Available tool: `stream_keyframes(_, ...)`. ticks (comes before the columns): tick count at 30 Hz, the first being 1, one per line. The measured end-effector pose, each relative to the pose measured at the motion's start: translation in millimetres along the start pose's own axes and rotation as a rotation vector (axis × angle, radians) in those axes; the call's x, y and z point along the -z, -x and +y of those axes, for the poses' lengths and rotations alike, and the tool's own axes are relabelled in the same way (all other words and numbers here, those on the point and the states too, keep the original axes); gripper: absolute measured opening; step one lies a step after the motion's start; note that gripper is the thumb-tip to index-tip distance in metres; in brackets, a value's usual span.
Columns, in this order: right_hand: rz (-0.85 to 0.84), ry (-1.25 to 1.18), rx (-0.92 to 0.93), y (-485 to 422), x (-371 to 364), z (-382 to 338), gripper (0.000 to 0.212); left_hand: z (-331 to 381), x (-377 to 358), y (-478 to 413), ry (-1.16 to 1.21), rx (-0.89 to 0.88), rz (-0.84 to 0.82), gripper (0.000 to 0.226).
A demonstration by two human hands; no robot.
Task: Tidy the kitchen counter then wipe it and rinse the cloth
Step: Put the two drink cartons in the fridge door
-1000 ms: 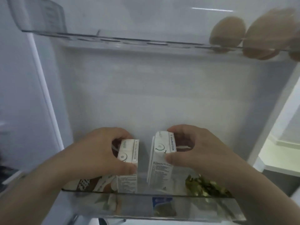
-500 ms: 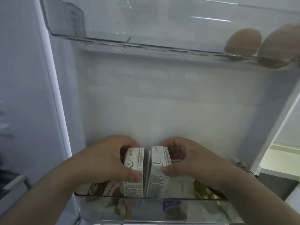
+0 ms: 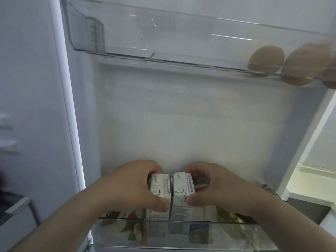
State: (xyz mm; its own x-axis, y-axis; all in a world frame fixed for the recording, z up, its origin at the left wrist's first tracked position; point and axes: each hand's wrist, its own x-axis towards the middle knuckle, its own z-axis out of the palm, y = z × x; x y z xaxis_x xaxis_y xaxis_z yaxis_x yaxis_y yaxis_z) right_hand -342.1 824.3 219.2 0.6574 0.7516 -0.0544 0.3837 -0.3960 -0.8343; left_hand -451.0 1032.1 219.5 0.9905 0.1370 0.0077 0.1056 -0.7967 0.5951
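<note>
Clear bin (image 3: 181,233) blurs contents | left hand (image 3: 131,186) grips left carton (image 3: 161,190) | right hand (image 3: 214,188) grips right carton (image 3: 181,190)

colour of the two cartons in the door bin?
White with green markings, both cartons: left carton, right carton. Clearest in the head view.

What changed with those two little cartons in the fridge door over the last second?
The left carton and right carton have been brought together; the gap between them has closed and they now stand side by side in the lower door shelf. The left hand and right hand still grip them. The eggs stay on the upper shelf.
</note>
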Motion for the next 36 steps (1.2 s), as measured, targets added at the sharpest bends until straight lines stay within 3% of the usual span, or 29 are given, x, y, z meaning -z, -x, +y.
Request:
stream_keyframes(7, -0.049, 0.041, 0.023, 7, 2, 5, 0.043, -2, -3, 0, 0.043, 0.007, 0.031, 0.062)
stream_keyframes(13, -0.034, 0.073, 0.035, 11, 0, 9, 0.052, -3, 1, 7, 0.078, -0.050, -0.025, 0.047)
stream_keyframes(26, -0.019, 0.079, 0.073, 7, 3, 19, 0.055, -1, -1, 5, 0.105, -0.072, -0.042, 0.042)
stream_keyframes(32, -0.025, 0.088, 0.083, 2, 6, 24, 0.062, -2, -1, 3, 0.060, -0.094, -0.026, 0.046)
stream_keyframes(36, -0.009, 0.052, 0.109, 3, 12, 28, 0.070, -2, 2, 7, 0.020, -0.105, 0.046, 0.064)
